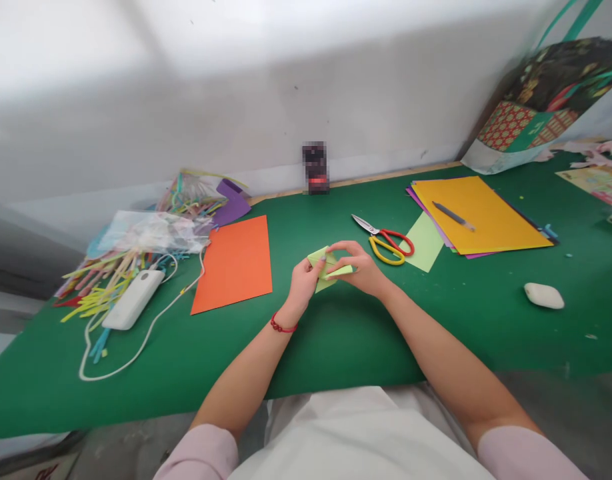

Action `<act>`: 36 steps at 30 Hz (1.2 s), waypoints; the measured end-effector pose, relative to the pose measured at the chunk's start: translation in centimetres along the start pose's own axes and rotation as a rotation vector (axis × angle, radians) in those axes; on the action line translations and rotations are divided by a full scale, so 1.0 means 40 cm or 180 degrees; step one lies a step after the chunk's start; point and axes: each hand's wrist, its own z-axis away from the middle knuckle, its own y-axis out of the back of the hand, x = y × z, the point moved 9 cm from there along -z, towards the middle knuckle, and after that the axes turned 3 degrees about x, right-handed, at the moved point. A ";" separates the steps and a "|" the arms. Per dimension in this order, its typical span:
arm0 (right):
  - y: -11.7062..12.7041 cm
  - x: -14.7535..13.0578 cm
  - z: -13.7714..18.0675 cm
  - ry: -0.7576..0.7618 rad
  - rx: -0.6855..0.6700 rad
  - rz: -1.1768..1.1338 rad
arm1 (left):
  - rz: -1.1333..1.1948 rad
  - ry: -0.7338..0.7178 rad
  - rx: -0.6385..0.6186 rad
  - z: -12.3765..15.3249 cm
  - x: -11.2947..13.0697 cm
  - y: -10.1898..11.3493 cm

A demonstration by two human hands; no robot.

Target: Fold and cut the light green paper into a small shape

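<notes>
A small folded piece of light green paper [326,284] is held between both hands, above the green table near its middle. My left hand [305,280] is closed on the paper's left side, the thumb pressed on top. My right hand [359,268] pinches its right side, with the index finger bent over the upper edge. Fingers cover part of the folds. Just beyond my right hand lie scissors [386,245] with one red and one yellow handle, their blades pointing away to the left. Their handles overlap a flat light green sheet [422,241].
An orange sheet [236,263] lies to the left, beside a white power bank [135,299] with a cable and a heap of paper strips [93,293]. Rightward are stacked coloured sheets [491,223], a pen [453,216], a white case [544,295] and a bag [531,123]. A blurred dark object [315,167] stands against the wall.
</notes>
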 end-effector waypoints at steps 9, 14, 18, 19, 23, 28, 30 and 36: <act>-0.025 0.051 0.013 -0.0968 0.0630 -0.0857 | 0.0139 -0.0013 0.0340 0.006 -0.003 0.011; -0.045 0.071 0.029 -0.1499 0.0961 -0.1110 | 0.0136 -0.0174 0.0479 0.006 -0.004 0.015; -0.038 0.078 0.042 -0.1738 0.1254 -0.1091 | 0.0256 -0.0165 0.0518 0.010 -0.009 0.009; -0.037 0.080 0.044 -0.1763 0.1315 -0.1173 | 0.0315 -0.0127 0.0492 0.011 -0.011 0.006; -0.030 0.083 0.047 -0.1742 0.1456 -0.1428 | 0.0551 0.0026 0.0262 0.013 -0.014 -0.009; -0.012 0.097 0.056 -0.1849 0.1573 -0.1263 | 0.0691 0.0241 -0.0092 0.007 -0.032 -0.029; -0.006 0.104 0.058 -0.1878 0.1593 -0.1216 | 0.0679 0.0265 -0.0162 0.006 -0.039 -0.034; -0.006 0.117 0.056 -0.1900 0.1509 -0.1260 | 0.0536 0.0313 -0.0252 0.003 -0.046 -0.040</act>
